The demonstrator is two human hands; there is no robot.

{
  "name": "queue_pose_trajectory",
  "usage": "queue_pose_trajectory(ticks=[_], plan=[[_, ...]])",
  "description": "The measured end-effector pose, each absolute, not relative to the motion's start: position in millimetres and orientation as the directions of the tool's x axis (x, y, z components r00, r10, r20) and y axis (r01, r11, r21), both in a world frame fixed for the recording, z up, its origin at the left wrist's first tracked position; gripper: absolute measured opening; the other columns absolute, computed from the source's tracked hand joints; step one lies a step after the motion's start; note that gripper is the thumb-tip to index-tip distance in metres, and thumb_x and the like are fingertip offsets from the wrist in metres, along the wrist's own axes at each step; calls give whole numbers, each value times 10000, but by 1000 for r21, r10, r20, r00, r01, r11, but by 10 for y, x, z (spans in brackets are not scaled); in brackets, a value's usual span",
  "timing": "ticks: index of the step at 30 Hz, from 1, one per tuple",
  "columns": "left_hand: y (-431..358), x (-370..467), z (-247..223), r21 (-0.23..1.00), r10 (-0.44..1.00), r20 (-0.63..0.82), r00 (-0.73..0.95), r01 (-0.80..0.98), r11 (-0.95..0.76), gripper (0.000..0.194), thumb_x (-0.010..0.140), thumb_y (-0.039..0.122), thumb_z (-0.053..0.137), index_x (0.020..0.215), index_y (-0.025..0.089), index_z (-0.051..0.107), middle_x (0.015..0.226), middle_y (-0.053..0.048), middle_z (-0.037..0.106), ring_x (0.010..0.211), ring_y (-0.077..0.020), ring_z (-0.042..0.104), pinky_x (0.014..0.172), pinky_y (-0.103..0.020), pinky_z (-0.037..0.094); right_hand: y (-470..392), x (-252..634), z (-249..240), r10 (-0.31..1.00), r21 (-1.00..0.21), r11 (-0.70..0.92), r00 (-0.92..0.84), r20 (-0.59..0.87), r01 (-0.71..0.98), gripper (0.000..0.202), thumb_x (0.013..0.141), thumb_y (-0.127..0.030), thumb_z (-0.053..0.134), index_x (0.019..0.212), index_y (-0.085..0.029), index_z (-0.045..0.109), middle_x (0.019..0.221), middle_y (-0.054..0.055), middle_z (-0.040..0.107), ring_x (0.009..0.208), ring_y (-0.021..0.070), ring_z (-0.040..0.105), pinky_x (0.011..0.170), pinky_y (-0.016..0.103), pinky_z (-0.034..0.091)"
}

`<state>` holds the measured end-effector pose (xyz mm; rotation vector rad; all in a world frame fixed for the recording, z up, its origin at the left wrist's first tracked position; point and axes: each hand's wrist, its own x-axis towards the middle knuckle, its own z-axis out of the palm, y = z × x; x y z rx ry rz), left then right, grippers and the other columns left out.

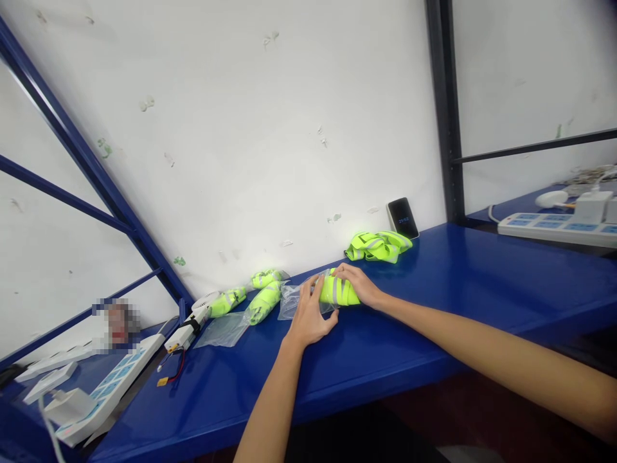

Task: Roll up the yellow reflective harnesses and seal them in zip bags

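Note:
A rolled fluorescent-yellow reflective vest (341, 291) with silver stripes lies on the blue table, partly inside a clear plastic bag (289, 302). My left hand (310, 316) holds the bag around the roll's left end, thumb spread away from the fingers. From behind, my right hand (359, 283) grips the roll, its bent fingers over the top; its thumb is hidden. Left of the bag lie several bagged vest rolls (265, 302), with a flat clear bag (224, 329) beside them. A loose, crumpled vest (378, 245) rests behind my right hand.
A phone (403, 217) leans against the white wall at the table's back. On the left are a white device with a battery lead (186, 334) and a power strip (116, 386). Another power strip (554, 226) sits beyond the dark post (446, 116) on the right.

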<state>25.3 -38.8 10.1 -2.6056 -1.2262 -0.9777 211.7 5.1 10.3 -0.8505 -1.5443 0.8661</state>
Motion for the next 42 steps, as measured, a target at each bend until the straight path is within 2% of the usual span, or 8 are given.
queue_pose_trajectory(ticks=[3,11,16,22,28,32,37,42], plan=[[-373,254,80,130,649,597,472,742,-658,806,756,319,644,1465,241,266,1423,-124,368,1306,-288,363,1083,-492,340,40,2110,111,886,-880,457,-156,437,131,135,749,-288,512,797,-193,596,787,-13,580,759,175,518,715,274,384],[-259,136,29,53,745,527,409,859,-509,1005,651,670,678,1470,268,255,1481,-130,364,1394,-357,252,1104,-571,197,-31,2154,146,802,-812,563,-339,492,154,170,806,-251,482,928,-203,590,886,-12,593,837,185,518,767,295,374],[-269,159,31,75,747,500,438,837,-541,1004,631,702,670,1456,293,271,1394,-114,463,1326,-319,379,1111,-575,173,10,2160,101,780,-775,601,-358,514,197,111,799,-234,487,860,-205,575,865,-13,602,825,181,529,758,284,368],[-243,189,-6,201,781,526,337,843,-499,1122,553,733,700,1469,273,244,1305,-127,486,1255,-327,447,1060,-537,287,41,2155,97,768,-735,633,-309,560,243,133,817,-242,451,736,-196,546,765,-11,579,767,174,532,741,287,367],[-282,204,-8,82,703,528,477,795,-601,1039,601,704,692,1443,257,282,1353,-128,489,1283,-314,431,1121,-548,174,-15,2148,86,711,-702,685,-395,582,198,125,801,-201,463,742,-194,573,998,43,555,1000,209,525,937,341,362],[-298,214,3,32,665,545,510,780,-625,980,678,670,654,1450,218,256,1369,-140,484,1301,-299,412,1132,-540,140,-87,2156,88,650,-642,741,-452,610,198,148,860,-213,421,901,-209,563,1064,54,523,1041,210,507,971,358,361],[-303,217,30,69,676,557,482,785,-616,961,658,681,669,1430,252,292,1355,-120,482,1286,-300,418,1120,-535,179,-90,2097,41,745,-674,667,-297,598,317,376,885,-266,434,1246,-211,342,1120,74,495,1066,217,502,971,383,369],[-278,207,45,103,693,569,443,798,-594,879,634,669,701,1352,268,387,1298,-100,505,1237,-298,454,1089,-509,238,-34,2139,96,818,-659,571,-271,508,490,404,903,-387,444,1267,-227,373,1173,92,492,1055,247,519,944,410,390]])
